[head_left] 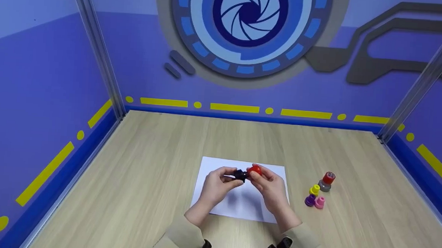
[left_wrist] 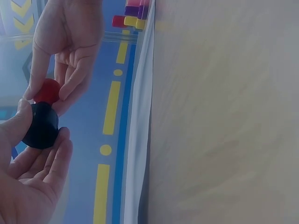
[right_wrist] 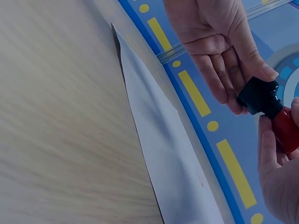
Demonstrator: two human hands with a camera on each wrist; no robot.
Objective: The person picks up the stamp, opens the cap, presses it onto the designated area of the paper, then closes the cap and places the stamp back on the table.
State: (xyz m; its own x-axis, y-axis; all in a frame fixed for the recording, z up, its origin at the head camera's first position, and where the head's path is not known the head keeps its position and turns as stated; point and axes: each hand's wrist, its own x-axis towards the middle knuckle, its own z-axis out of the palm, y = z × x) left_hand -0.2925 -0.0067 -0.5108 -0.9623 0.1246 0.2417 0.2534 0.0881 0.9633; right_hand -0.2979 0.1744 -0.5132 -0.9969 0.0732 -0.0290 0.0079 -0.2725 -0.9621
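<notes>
Both hands hold a small piece with a rounded red end and a wider black end, joined by a narrow black neck, above a white sheet of paper (head_left: 219, 206). My left hand (head_left: 216, 186) pinches the black end (left_wrist: 41, 130) between thumb and fingers. The red end (right_wrist: 286, 128) is gripped by the fingertips of my right hand (head_left: 272, 186). In the head view the piece lies roughly sideways, black to the left and red to the right. Fingers cover part of both ends.
Right of the paper stands a red and grey cylinder (head_left: 327, 181) with a patterned end. Close by are a yellow piece (head_left: 314, 190), a purple piece (head_left: 310, 200) and a pink piece (head_left: 319, 203). Printed blue walls (head_left: 140, 65) enclose the wooden table (head_left: 147, 142).
</notes>
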